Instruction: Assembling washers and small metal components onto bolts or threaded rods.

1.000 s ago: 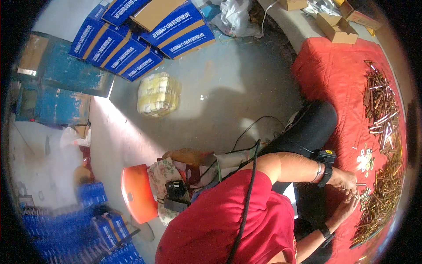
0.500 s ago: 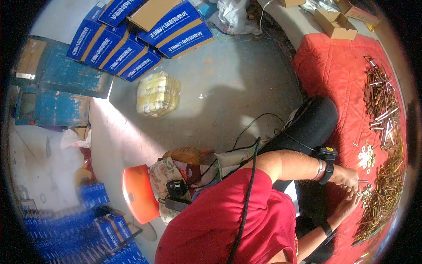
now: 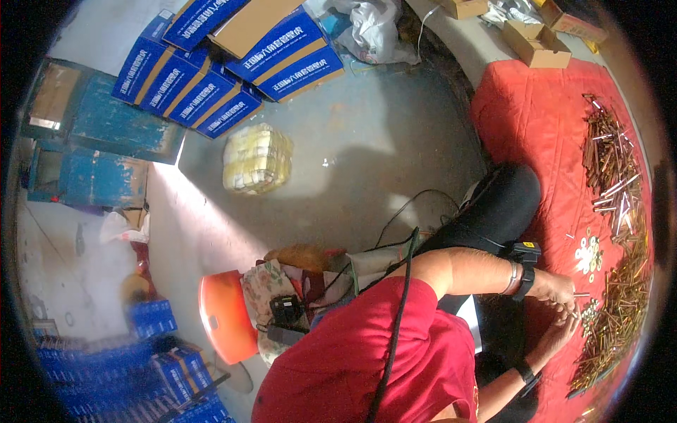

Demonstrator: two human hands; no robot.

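My left hand (image 3: 555,287), with a bracelet and black band at its wrist, meets my right hand (image 3: 560,333) over the red cloth (image 3: 522,106). The fingers of both hands are bent and pinched together at the tips. A thin metal rod (image 3: 582,295) sticks out from my left fingers. Whatever my right fingers pinch is too small to make out. Close beyond the fingertips lies a cluster of small metal nuts (image 3: 589,316). Farther left are pale ring washers (image 3: 589,254). A long heap of brass-coloured metal rods (image 3: 617,317) runs along the far side of the cloth.
Darker metal rods (image 3: 608,151) continue the heap leftward. An opened cardboard box (image 3: 537,46) stands past the cloth. Blue cartons (image 3: 285,56) are stacked on the floor near a taped bundle (image 3: 258,159). An orange stool (image 3: 227,317) is behind me; a black cable (image 3: 398,317) crosses my red shirt.
The whole view has shifted slightly. My hands stay together at nearly the same spot, with only a small change in the fingers.
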